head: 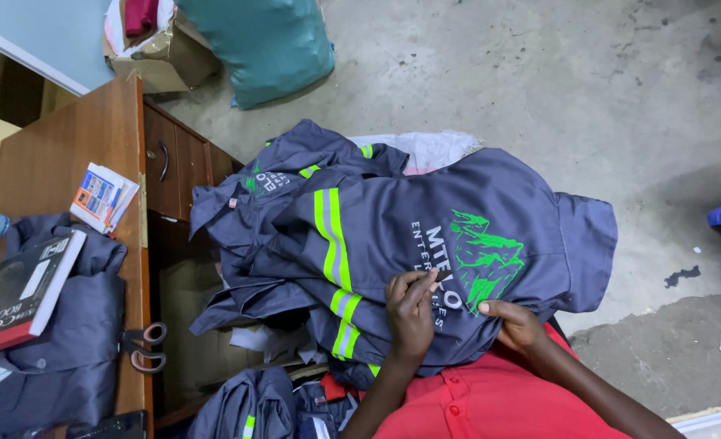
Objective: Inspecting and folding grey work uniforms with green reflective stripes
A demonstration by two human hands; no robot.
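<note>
A dark grey work shirt [458, 219] with green and silver reflective stripes and a green embroidered design lies spread over my lap. My left hand [412, 313] rests on the white lettering and pinches a small dark tool against the fabric. My right hand [516, 323] presses the shirt's near edge just below the green design, fingers bent over the cloth. More grey garments [287, 187] of the same kind are piled to the left under the shirt.
A wooden desk [76, 146] stands at the left with a book [19, 293], a small paper packet [103, 197], scissors [145, 347] and a folded grey garment [68, 341]. A teal sack [267, 45] and a cardboard box [153, 49] sit on the concrete floor.
</note>
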